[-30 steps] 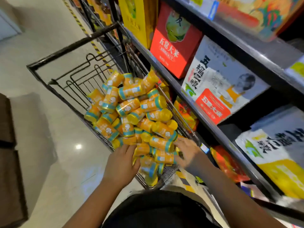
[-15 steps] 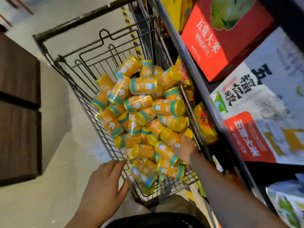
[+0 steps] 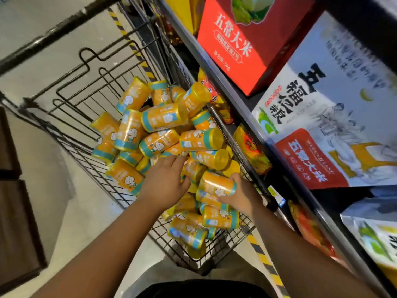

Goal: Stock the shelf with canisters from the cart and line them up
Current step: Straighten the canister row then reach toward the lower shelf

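Cart (image 3: 71,117): wire basket, parked just beside the shelving, so your reach from one to the other is short.
Canisters (image 3: 163,118): orange, teal-banded, yellow-lidded. They lie heaped on their sides at all angles, filling the cart's near, shelf-side part. None shows on the shelving in view.
Right hand (image 3: 240,197): curled round the top canister (image 3: 217,183) and gripping it side-on, near the cart's shelf-side wall. It is the loosest one, with nothing lying on it.
Left hand (image 3: 165,179): palm down on the heap, fingers reaching forward over the cans. You cannot tell whether they have closed on one. It probably steadies the pile or seeks a second can.
Shelf (image 3: 217,69): dark rail running alongside the cart. It carries a red rice box (image 3: 247,46) and a white rice box (image 3: 335,117), with orange packets (image 3: 251,147) on the level below. The slot meant for the cans is out of view.
Step in hand: picking, by the look of it. Placing and lining up are not yet begun.
Caution: the heap is loose, so lifting one can may roll its neighbours.
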